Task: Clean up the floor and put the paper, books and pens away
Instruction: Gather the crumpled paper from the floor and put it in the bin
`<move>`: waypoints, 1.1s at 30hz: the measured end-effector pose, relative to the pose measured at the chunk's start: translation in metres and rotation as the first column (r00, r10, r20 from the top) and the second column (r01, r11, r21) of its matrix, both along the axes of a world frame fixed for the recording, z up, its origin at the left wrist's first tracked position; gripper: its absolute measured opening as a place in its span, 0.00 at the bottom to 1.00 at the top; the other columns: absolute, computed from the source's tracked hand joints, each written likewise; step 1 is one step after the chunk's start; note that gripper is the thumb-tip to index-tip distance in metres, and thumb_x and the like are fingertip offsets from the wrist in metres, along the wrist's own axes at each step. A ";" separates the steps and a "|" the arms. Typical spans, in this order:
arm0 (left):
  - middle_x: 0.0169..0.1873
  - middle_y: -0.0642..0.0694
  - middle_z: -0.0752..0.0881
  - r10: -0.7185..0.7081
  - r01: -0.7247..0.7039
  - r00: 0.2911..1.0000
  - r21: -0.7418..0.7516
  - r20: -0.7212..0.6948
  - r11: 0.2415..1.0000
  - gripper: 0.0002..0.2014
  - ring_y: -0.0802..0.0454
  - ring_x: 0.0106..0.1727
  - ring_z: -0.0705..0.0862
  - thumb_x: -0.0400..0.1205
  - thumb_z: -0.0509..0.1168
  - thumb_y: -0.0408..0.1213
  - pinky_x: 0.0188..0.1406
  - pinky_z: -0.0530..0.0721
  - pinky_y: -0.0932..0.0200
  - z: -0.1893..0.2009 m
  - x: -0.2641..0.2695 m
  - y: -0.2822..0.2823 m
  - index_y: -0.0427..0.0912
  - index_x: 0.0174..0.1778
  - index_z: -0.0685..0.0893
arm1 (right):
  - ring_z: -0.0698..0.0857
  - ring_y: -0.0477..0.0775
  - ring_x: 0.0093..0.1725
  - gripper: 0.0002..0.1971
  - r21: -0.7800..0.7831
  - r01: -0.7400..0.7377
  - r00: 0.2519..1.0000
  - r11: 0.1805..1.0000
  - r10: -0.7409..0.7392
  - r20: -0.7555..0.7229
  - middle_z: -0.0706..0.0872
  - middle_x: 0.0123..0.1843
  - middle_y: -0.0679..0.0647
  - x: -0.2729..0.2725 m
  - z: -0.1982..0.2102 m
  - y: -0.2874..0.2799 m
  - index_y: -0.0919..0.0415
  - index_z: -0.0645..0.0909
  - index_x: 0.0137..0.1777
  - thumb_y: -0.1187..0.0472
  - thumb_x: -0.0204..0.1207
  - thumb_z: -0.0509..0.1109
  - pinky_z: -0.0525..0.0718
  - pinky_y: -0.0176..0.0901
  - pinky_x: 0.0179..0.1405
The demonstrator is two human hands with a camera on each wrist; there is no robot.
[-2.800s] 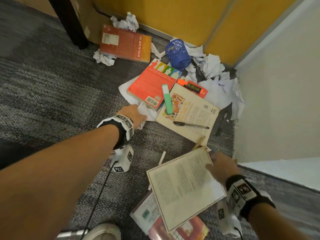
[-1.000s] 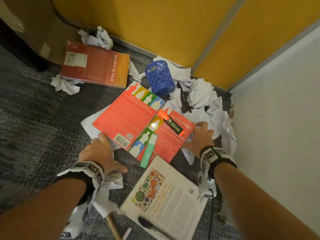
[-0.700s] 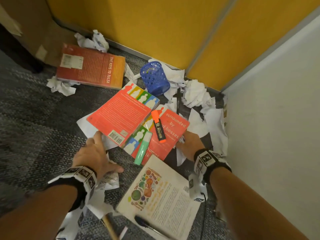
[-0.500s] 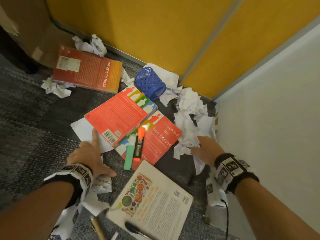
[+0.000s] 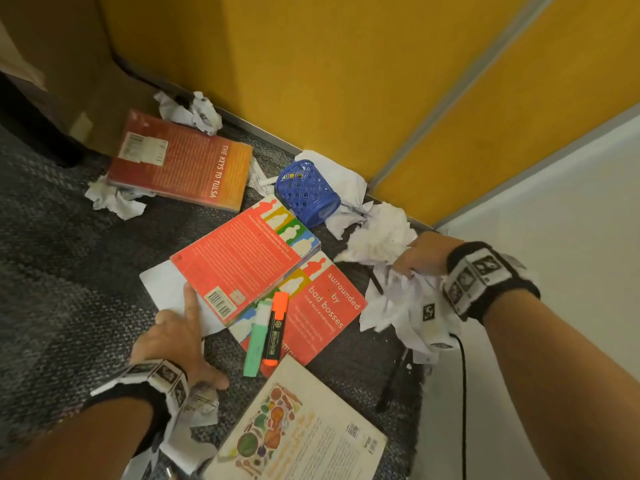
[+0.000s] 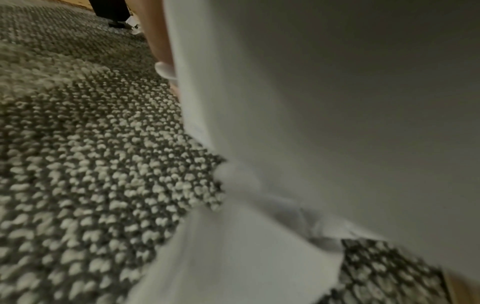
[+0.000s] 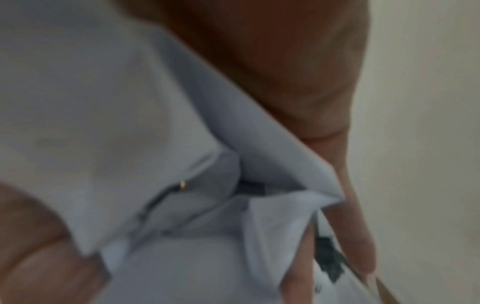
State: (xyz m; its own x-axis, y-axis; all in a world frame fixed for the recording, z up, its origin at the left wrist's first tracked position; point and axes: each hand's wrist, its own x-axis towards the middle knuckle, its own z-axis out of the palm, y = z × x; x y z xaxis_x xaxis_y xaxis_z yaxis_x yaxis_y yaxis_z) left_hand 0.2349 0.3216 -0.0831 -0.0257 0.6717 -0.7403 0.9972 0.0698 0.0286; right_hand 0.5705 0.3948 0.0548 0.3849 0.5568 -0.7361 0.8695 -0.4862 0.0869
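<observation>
My right hand [image 5: 415, 258] grips a bunch of crumpled white paper [image 5: 391, 303] near the white wall; in the right wrist view its fingers [image 7: 350, 216] close round the paper [image 7: 130, 102]. My left hand [image 5: 176, 337] rests on a flat white sheet [image 5: 162, 285] with its index finger straight, its other fingers curled over crumpled paper [image 5: 204, 407] under the palm. Two red books [image 5: 242, 268] [image 5: 329, 306] overlap in the middle. A green highlighter [image 5: 256, 344] and an orange highlighter [image 5: 275, 327] lie on the lower one.
An orange book [image 5: 180, 164] lies at the back left with paper balls [image 5: 194, 109] [image 5: 114, 199] beside it. A blue pen cup [image 5: 308, 195] lies on its side by the yellow wall [image 5: 346, 81]. An illustrated booklet [image 5: 298, 431] and a black pen [image 5: 394, 379] lie near me.
My right hand left the red book, moved right to the paper pile and gathered it up. The highlighters slid down the book. My left hand stayed in place.
</observation>
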 end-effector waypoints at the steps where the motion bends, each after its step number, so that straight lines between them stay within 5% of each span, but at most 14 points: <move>1: 0.61 0.42 0.71 0.000 0.000 1.000 -0.003 -0.001 1.000 0.85 0.46 0.62 0.81 0.45 0.79 0.70 0.55 0.83 0.51 0.000 0.001 0.000 0.45 0.79 0.21 | 0.78 0.54 0.38 0.08 -0.002 -0.055 0.994 0.998 0.055 0.093 0.80 0.45 0.57 0.000 -0.008 0.007 0.59 0.75 0.35 0.59 0.69 0.72 0.77 0.40 0.39; 3: 0.61 0.42 0.71 0.004 -0.004 1.000 -0.003 -0.001 1.000 0.84 0.46 0.62 0.81 0.45 0.79 0.70 0.56 0.83 0.51 0.000 0.001 0.000 0.46 0.78 0.21 | 0.83 0.60 0.49 0.19 0.048 -0.107 0.968 0.993 0.093 0.233 0.81 0.56 0.59 0.003 -0.029 0.022 0.58 0.76 0.55 0.54 0.67 0.74 0.84 0.48 0.50; 5: 0.60 0.42 0.71 -0.002 0.002 1.000 0.010 0.005 1.000 0.85 0.46 0.61 0.81 0.45 0.79 0.70 0.56 0.83 0.51 -0.002 0.000 0.000 0.46 0.78 0.21 | 0.81 0.66 0.62 0.48 0.113 -0.101 0.953 0.988 0.063 0.296 0.73 0.73 0.65 0.004 -0.051 0.033 0.52 0.54 0.81 0.54 0.64 0.78 0.84 0.58 0.57; 6: 0.60 0.43 0.71 -0.005 0.005 1.000 0.019 0.008 1.000 0.85 0.47 0.60 0.81 0.44 0.79 0.71 0.55 0.84 0.52 -0.003 -0.001 -0.001 0.46 0.78 0.21 | 0.78 0.69 0.68 0.58 0.133 -0.109 0.952 0.985 0.065 0.300 0.63 0.80 0.67 0.005 -0.063 0.038 0.46 0.41 0.84 0.54 0.64 0.80 0.82 0.62 0.60; 8: 0.59 0.43 0.71 -0.005 0.004 1.000 0.036 0.017 0.999 0.84 0.47 0.59 0.82 0.44 0.79 0.71 0.54 0.84 0.52 -0.005 -0.002 -0.002 0.47 0.78 0.21 | 0.71 0.74 0.76 0.67 0.134 -0.138 0.955 0.981 0.096 0.279 0.50 0.84 0.71 0.010 -0.084 0.042 0.38 0.30 0.82 0.55 0.62 0.84 0.79 0.65 0.65; 12: 0.59 0.43 0.71 -0.021 0.020 1.000 0.052 0.013 0.998 0.83 0.46 0.58 0.82 0.45 0.78 0.72 0.53 0.85 0.52 -0.008 -0.003 -0.003 0.47 0.78 0.23 | 0.77 0.74 0.70 0.54 0.223 -0.129 0.972 0.966 0.079 0.219 0.71 0.75 0.66 0.021 -0.117 0.025 0.40 0.47 0.81 0.53 0.63 0.82 0.81 0.63 0.62; 16: 0.57 0.43 0.72 -0.032 0.032 0.999 0.047 0.001 0.998 0.83 0.47 0.56 0.82 0.45 0.77 0.72 0.53 0.85 0.53 -0.008 -0.003 -0.003 0.46 0.79 0.23 | 0.79 0.69 0.67 0.37 0.286 -0.216 0.948 0.934 0.130 0.290 0.73 0.71 0.63 0.019 -0.128 0.002 0.49 0.59 0.79 0.51 0.74 0.74 0.81 0.56 0.58; 21: 0.60 0.41 0.71 -0.025 0.025 1.000 0.025 -0.003 0.999 0.84 0.44 0.60 0.81 0.43 0.77 0.73 0.56 0.85 0.49 -0.006 -0.002 0.000 0.45 0.79 0.23 | 0.84 0.67 0.62 0.21 0.330 -0.202 0.971 0.922 0.143 0.193 0.85 0.63 0.61 0.011 -0.098 0.002 0.55 0.74 0.68 0.50 0.77 0.68 0.81 0.53 0.57; 25: 0.63 0.39 0.70 -0.019 0.019 1.000 -0.003 -0.012 1.000 0.85 0.42 0.62 0.81 0.43 0.78 0.73 0.57 0.84 0.46 -0.004 0.000 0.003 0.45 0.78 0.22 | 0.83 0.67 0.59 0.23 0.553 0.019 0.991 0.833 -0.087 0.098 0.86 0.58 0.61 0.019 -0.075 -0.023 0.53 0.79 0.61 0.40 0.71 0.69 0.83 0.58 0.57; 28: 0.62 0.39 0.71 -0.024 0.024 1.000 0.005 -0.010 1.000 0.85 0.42 0.60 0.82 0.44 0.78 0.72 0.56 0.84 0.46 -0.003 -0.002 0.002 0.45 0.79 0.23 | 0.75 0.69 0.67 0.31 0.468 0.116 0.961 0.876 -0.219 0.171 0.80 0.66 0.64 0.029 -0.079 -0.054 0.51 0.79 0.65 0.34 0.66 0.67 0.75 0.60 0.63; 31: 0.61 0.39 0.71 -0.022 0.022 1.000 0.032 -0.001 0.999 0.85 0.43 0.61 0.81 0.44 0.78 0.72 0.56 0.84 0.47 -0.004 -0.004 0.000 0.45 0.79 0.23 | 0.77 0.70 0.67 0.39 0.350 0.353 0.926 0.867 -0.378 0.001 0.80 0.67 0.67 0.029 -0.104 -0.088 0.58 0.80 0.66 0.36 0.57 0.72 0.77 0.61 0.69; 33: 0.62 0.39 0.71 -0.025 0.025 1.000 0.034 -0.007 0.999 0.85 0.42 0.61 0.81 0.44 0.78 0.73 0.57 0.83 0.47 -0.004 -0.004 -0.001 0.44 0.79 0.23 | 0.75 0.71 0.71 0.46 0.283 0.396 0.917 0.874 -0.395 -0.060 0.76 0.72 0.67 0.021 -0.119 -0.104 0.55 0.73 0.75 0.34 0.56 0.73 0.74 0.64 0.72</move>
